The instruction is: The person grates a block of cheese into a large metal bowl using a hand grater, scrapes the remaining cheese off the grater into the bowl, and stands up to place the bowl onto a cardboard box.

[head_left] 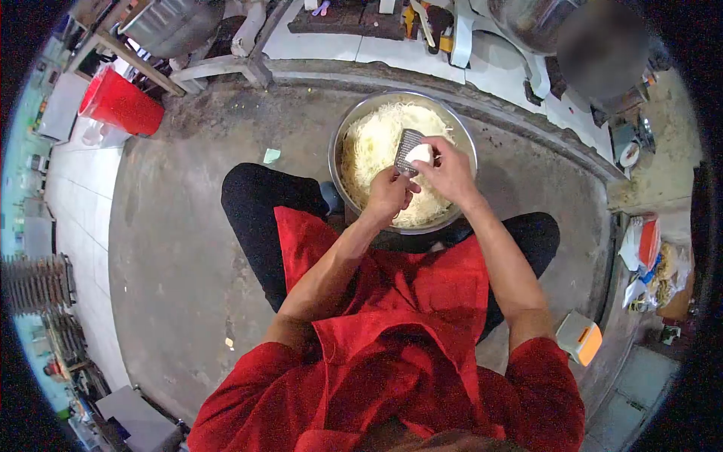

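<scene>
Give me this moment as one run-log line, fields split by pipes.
left hand: holding grater | right hand: holding white piece at grater | below: metal bowl with pale shreds

Left forearm [331, 265] and right forearm [506, 256] converge forward, left hand [388, 194] curled closed, right hand [452, 173] pinching just beside it.

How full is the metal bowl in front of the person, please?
Partly full: pale shreds spread across most of the metal bowl, with bare metal showing around its edge; how deep they lie cannot be told.
</scene>
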Tool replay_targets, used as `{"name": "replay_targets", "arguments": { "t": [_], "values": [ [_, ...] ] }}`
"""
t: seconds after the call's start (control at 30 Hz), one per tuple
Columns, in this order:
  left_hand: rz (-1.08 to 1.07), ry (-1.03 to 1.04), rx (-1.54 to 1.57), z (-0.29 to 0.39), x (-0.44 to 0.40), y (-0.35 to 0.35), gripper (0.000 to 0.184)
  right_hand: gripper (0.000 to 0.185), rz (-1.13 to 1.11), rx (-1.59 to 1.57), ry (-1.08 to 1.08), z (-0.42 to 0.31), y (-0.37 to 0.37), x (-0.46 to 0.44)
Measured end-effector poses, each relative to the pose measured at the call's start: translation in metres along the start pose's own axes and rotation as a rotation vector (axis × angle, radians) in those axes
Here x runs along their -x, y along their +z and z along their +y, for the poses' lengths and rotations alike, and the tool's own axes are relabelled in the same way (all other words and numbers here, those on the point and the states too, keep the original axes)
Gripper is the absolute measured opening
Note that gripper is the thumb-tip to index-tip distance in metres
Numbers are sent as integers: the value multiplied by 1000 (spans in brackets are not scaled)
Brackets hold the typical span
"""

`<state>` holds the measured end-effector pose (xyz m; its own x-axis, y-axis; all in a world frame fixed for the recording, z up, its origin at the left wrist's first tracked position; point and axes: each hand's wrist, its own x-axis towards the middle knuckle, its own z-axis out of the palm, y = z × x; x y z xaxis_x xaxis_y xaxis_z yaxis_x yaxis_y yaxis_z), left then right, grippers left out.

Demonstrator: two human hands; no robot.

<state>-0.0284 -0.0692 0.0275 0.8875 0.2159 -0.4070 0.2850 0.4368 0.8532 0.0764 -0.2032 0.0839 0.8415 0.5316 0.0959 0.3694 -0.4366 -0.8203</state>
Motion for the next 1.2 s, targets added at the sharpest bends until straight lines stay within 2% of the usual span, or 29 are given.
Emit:
{"name": "replay_targets", "arguments": {
  "t": [0.07,0.1,0.13,0.2,0.23,0.37,0.4,0.47,0.5,0.53,0.63,0.67,0.73,0.8,0.9,0.93,1.0,1.07,1.13,1.2],
  "values": [
    [66,0,-117,-8,-4,-1,20,45,-81,74,-183,5,5,5],
    [123,7,-230,-13,-4,0,19,45,-81,65,-172,9,6,6],
    [121,-1,-239,-16,-4,0,19,45,-46,71,-201,13,6,2],
    [132,152,-482,-18,0,4,18,45,26,92,-264,23,1,-12],
    [112,149,-434,-17,5,7,20,45,80,205,-302,28,-2,-21],
    [113,94,-452,-9,3,9,21,46,91,134,-121,17,-8,-20],
    [139,102,-422,-10,0,6,21,46,90,133,-119,12,-5,-12],
    [165,112,-390,-9,-2,3,21,46,-65,110,-175,2,0,3],
    [169,106,-438,-8,-2,3,20,46,-40,90,-274,3,7,9],
    [172,97,-487,-8,-1,2,19,46,-42,89,-272,7,9,9],
    [106,180,-502,-12,7,4,19,48,67,121,-210,28,9,-5],
    [105,182,-504,-13,7,5,19,48,70,120,-211,38,8,-13],
    [93,177,-591,-17,4,5,19,48,210,253,-140,45,1,-25],
    [112,122,-527,-14,4,5,19,49,241,247,-152,41,-6,-26],
    [145,49,-470,3,5,6,19,51,27,31,-76,17,5,4],
    [156,34,-485,6,4,6,19,50,-61,139,-161,10,7,14],
    [142,72,-483,-9,1,1,19,50,-25,121,-263,17,19,21],
    [148,243,-561,-18,4,4,17,49,8,132,-252,27,14,7],
    [118,239,-561,-17,4,6,15,49,49,151,-247,37,8,-12],
    [104,174,-532,-18,1,7,15,49,92,145,-103,40,5,-24]
  ]
}}
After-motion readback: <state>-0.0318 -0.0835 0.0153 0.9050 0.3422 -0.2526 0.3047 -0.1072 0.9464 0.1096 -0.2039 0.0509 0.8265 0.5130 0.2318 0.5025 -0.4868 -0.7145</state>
